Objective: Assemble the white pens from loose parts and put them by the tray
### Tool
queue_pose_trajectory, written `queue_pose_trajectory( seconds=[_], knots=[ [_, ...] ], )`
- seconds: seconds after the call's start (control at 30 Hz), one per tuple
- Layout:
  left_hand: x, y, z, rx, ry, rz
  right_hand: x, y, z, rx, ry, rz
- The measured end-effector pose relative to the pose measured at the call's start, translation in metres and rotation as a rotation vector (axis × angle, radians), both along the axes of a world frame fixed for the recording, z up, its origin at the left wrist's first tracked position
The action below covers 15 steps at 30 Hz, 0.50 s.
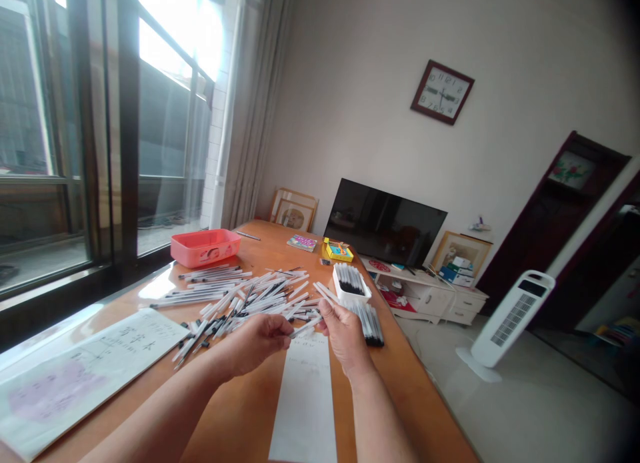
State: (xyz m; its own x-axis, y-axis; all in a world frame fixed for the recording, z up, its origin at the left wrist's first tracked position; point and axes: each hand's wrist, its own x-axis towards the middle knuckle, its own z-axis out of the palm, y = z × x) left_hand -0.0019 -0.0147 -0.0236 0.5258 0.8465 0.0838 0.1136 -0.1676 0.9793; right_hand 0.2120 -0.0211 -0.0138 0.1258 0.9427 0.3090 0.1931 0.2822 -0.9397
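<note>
My left hand (265, 339) and my right hand (344, 329) meet over the near part of the table, both closed. Between them runs a slim whitish pen (306, 327), pinched at its left end by my left fingers and touched by my right fingertips at the other. Another pale pen (325, 292) sticks up out of my right hand. Just beyond lies a loose heap of white pens with black ends (260, 296). Right of my right hand are a white box (367, 293) packed with pens and a neat row of pens (371, 324) beside it.
A long paper strip (303, 409) lies below my hands, and a writing booklet (95, 369) at the left. Further back stand a red plastic basket (206, 248) and a yellow box (339, 251). The table's right edge (425, 376) drops to the floor.
</note>
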Motion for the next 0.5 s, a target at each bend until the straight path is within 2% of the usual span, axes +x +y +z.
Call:
queue_pose_trajectory(
  seconds=[0.27, 0.5],
  knots=[
    [-0.0025, 0.0025, -0.0011, -0.016, -0.049, -0.008, -0.0008, -0.0039, 0.0056, -0.064, 0.131, 0.028],
    [-0.003, 0.0025, -0.0021, -0.014, -0.044, 0.0, -0.0036, -0.0064, 0.0088, -0.086, 0.173, -0.006]
  ],
)
